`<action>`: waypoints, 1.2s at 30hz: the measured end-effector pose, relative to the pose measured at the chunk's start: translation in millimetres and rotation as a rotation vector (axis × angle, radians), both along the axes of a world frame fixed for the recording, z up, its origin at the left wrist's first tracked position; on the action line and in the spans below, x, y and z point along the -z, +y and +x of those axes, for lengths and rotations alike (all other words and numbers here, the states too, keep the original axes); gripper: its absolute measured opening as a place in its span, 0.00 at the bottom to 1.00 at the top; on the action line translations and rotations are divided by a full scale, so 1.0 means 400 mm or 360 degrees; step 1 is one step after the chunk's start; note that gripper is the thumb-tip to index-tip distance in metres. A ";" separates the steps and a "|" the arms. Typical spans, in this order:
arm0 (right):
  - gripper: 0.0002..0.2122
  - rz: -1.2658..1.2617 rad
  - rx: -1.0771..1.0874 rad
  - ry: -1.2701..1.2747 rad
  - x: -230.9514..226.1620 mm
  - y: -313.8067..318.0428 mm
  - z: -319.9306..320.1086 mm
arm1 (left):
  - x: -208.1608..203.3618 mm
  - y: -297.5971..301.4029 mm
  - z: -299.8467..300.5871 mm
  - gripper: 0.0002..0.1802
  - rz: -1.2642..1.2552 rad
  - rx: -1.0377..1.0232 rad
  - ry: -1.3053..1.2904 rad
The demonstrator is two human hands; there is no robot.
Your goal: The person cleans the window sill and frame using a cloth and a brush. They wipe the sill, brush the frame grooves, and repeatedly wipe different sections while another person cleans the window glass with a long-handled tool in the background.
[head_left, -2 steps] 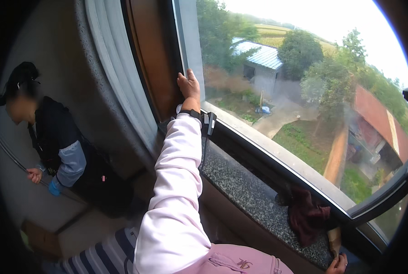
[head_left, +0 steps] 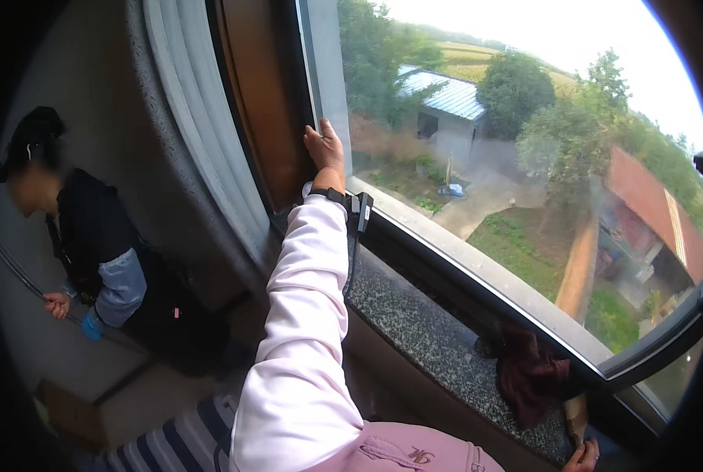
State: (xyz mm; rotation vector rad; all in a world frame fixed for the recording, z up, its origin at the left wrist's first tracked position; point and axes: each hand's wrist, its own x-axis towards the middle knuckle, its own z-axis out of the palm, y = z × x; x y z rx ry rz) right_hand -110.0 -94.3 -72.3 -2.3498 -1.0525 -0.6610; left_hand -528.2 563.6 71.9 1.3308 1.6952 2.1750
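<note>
My left arm, in a pale pink sleeve, reaches up to the window frame [head_left: 310, 86]. There my left hand [head_left: 328, 153] is closed on the frame's upright edge, thumb raised along it, its other fingers mostly hidden. A dark band with a small black device [head_left: 361, 212] is strapped at that wrist. Low on the right, my right hand [head_left: 582, 458] is partly cut off by the picture's lower edge. Its fingers close on the end of a tan strip-shaped thing [head_left: 575, 417], whose kind I cannot make out. Beside it a dark maroon cloth [head_left: 528, 374] lies crumpled on the speckled stone sill [head_left: 438, 346].
To the left, another person [head_left: 92, 244] in dark clothes holds a long thin curved tube [head_left: 17, 267]; one blue glove shows. A pale curtain [head_left: 186, 102] hangs beside the wooden window surround [head_left: 261, 102]. Striped fabric [head_left: 178, 440] and a brown box [head_left: 72, 413] lie below.
The other person has shifted very slightly to the left in the picture. Both my hands keep their places.
</note>
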 end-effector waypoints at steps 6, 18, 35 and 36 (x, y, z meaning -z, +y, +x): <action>0.10 -0.0063 0.0105 -0.0041 -0.004 0.007 0.000 | 0.005 0.039 0.071 0.44 0.0041 -0.0086 -0.0059; 0.11 0.0022 -0.0002 -0.0118 -0.016 0.027 -0.002 | -0.002 -0.048 0.171 0.43 0.0195 -0.0088 -0.0050; 0.10 -0.0041 0.0147 -0.0177 0.028 0.026 0.000 | -0.022 0.215 -0.153 0.36 -0.0012 0.0414 -0.0386; 0.10 -0.0052 0.0123 -0.0199 0.032 0.022 0.006 | -0.036 0.223 -0.155 0.36 -0.0106 0.0489 -0.0390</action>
